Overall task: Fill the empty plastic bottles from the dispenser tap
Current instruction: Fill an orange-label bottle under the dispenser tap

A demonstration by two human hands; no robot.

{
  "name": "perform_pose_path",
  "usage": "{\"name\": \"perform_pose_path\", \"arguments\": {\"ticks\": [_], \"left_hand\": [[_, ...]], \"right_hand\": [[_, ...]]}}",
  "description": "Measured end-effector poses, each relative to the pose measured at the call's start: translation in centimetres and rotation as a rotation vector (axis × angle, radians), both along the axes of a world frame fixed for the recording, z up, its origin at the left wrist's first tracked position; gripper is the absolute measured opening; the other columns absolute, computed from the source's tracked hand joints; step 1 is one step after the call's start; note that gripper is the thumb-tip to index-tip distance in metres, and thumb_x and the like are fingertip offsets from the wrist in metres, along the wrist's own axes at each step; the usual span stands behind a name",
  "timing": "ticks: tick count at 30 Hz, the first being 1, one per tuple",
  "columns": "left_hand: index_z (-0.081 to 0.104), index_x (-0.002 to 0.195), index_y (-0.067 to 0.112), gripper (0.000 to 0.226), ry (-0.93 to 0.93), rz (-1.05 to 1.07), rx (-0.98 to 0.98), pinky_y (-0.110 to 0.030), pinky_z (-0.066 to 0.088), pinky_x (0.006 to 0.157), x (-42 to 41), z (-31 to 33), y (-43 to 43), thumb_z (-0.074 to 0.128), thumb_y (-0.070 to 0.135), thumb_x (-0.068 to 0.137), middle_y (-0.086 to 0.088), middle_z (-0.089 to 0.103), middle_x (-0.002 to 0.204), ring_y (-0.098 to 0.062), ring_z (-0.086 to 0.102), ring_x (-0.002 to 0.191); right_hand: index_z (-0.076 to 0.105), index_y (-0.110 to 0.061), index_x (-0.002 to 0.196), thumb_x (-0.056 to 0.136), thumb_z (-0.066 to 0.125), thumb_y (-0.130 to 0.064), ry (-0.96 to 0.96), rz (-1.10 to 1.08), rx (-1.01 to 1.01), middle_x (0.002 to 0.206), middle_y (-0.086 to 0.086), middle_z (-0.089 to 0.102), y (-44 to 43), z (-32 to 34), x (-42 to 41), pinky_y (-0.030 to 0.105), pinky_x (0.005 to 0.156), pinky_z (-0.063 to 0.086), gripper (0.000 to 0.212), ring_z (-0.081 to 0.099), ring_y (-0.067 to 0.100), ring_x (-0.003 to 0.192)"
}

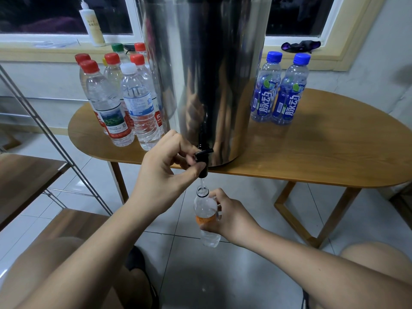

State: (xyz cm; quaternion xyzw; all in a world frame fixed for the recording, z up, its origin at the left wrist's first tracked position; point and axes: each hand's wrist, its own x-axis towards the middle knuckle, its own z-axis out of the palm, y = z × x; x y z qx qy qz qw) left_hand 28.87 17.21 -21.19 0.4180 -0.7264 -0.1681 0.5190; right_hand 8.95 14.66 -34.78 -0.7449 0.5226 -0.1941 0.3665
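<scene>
Wooden table (334,152) carries the dispenser (205,74); at its edge the left hand (165,170) pinches the tap (203,161) while the right hand (229,217) grips an uncapped bottle (206,210) under the stream, seemingly partly full. Capped bottles (124,97) flank the dispenser; which remain empty is unclear.

Dispenser (200,63): top cut off by upper edge.
Tap (204,156): left side hidden under left grip (162,170).
Held bottle (204,208): label partly covered by right grip (231,217).
Rear bottles (117,47): mostly hidden behind front ones.
</scene>
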Motion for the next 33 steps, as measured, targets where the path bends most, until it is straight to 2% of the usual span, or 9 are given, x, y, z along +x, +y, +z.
{"name": "perform_pose_path", "arguments": {"ticks": [12,16,20,33], "left_hand": [[0.064,0.093,0.009,0.020,0.021,-0.015,-0.011,-0.039,0.058,0.074,0.07,-0.17,-0.20,0.082,0.001,0.089,-0.009,0.062,0.090,-0.031,0.067,0.083],[0.064,0.093,0.010,0.025,0.015,-0.006,-0.004,-0.035,0.056,0.074,0.06,-0.17,-0.21,0.083,-0.006,0.088,-0.008,0.062,0.090,-0.029,0.066,0.082],[0.063,0.093,0.011,0.025,0.027,-0.022,0.002,-0.036,0.057,0.074,0.09,-0.21,-0.24,0.083,-0.004,0.089,-0.009,0.062,0.090,-0.033,0.070,0.084],[0.064,0.092,0.006,0.024,0.015,-0.009,0.001,-0.030,0.055,0.075,0.02,-0.12,-0.17,0.084,-0.006,0.088,-0.008,0.062,0.091,-0.028,0.066,0.083]], "right_hand": [[0.044,-0.048,0.119,0.073,0.092,-0.043,0.004,-0.006,0.012,0.109,-0.014,0.070,-0.07,-0.16,-0.03,0.043,0.090,0.061,0.066,0.068,0.010,0.099],[0.044,-0.048,0.117,0.073,0.091,-0.044,0.007,-0.007,0.016,0.109,-0.013,0.070,-0.08,-0.11,0.01,0.043,0.090,0.062,0.065,0.068,0.010,0.099],[0.044,-0.046,0.120,0.074,0.092,-0.043,0.009,-0.003,0.015,0.111,-0.013,0.070,-0.01,-0.02,-0.06,0.043,0.091,0.061,0.066,0.068,0.010,0.100],[0.042,-0.048,0.120,0.075,0.093,-0.044,0.026,-0.002,0.011,0.112,-0.013,0.069,0.02,0.15,-0.03,0.043,0.092,0.061,0.067,0.068,0.011,0.101]]}}
